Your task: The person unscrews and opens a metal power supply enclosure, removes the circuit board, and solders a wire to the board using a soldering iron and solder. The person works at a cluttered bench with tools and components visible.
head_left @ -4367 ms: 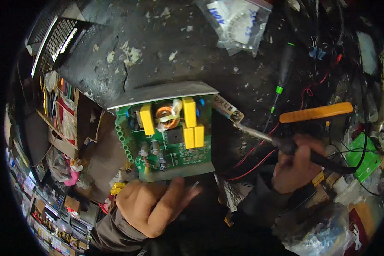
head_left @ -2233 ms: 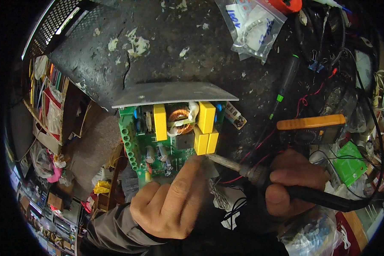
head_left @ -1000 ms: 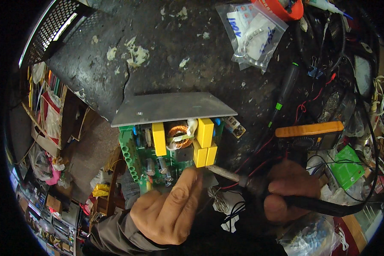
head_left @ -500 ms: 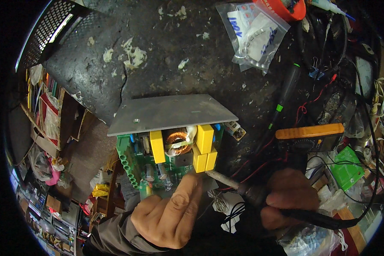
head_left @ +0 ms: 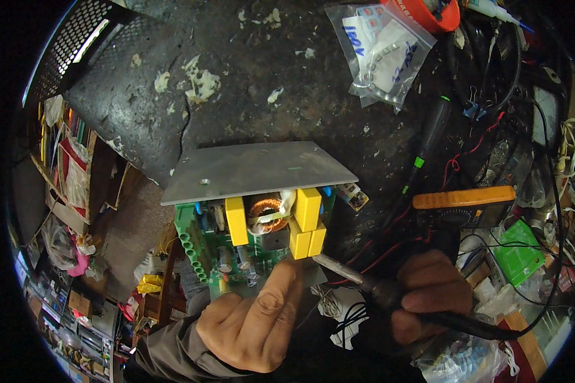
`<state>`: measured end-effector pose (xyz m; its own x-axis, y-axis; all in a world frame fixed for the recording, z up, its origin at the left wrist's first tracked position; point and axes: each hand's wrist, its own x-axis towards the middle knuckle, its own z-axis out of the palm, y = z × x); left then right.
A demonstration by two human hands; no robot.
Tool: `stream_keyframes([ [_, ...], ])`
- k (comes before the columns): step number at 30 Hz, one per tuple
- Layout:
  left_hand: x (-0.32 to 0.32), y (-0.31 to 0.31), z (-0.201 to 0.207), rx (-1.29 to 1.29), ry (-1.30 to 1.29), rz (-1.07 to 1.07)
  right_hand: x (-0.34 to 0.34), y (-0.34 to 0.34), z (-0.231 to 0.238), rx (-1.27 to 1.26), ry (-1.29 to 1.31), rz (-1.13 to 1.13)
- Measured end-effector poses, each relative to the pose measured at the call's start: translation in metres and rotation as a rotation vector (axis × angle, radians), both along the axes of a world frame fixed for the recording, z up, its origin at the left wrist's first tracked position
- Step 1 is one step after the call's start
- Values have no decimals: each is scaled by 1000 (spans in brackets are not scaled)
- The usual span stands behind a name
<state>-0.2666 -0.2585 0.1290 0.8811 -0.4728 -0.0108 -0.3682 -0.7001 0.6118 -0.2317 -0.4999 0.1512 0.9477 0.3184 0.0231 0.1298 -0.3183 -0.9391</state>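
Observation:
A green circuit board (head_left: pixel 271 258) lies in front of me, with a flat grey metal plate (head_left: pixel 262 167) along its far side. It carries yellow block capacitors (head_left: pixel 236 220), a copper-wound ring coil (head_left: pixel 268 214) and a green terminal strip (head_left: pixel 191 249). My left hand (head_left: pixel 252 325) is closed at the board's near edge, its index finger reaching onto the board; the fingertips' underside is hidden. My right hand (head_left: pixel 431 297) is wrapped round the dark handle of a soldering iron (head_left: pixel 342 270). The iron's tip is close by the nearest yellow capacitors; whether it touches anything I cannot tell.
Right of the board are an orange-edged multimeter (head_left: pixel 464 198), a black test probe (head_left: pixel 431 133) and red leads. Clear plastic bags (head_left: pixel 383 54) lie at the back beside a red round container (head_left: pixel 434 16). A green plastic piece (head_left: pixel 521 252) and clutter fill the right; shelves (head_left: pixel 76 172) stand left.
The soldering iron and my right hand have shifted very slightly. My left hand and the board stay almost where they were.

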Motion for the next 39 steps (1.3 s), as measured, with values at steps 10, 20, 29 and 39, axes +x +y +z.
stream_keyframes([
  [10, 0, 1, 3, 13, -4, -9, -2, -4, -4, 13, -4, 22],
  [20, -3, 3, 4, 41, -17, -19, -4, -1, -9, -5, -77, 30],
  [29, -2, -1, -7, 29, -130, 33, 0, -9, -6, -32, -71, 120],
  [39, -2, 0, -5, 29, -103, 14, 0, -5, -11, 14, -108, 79],
])
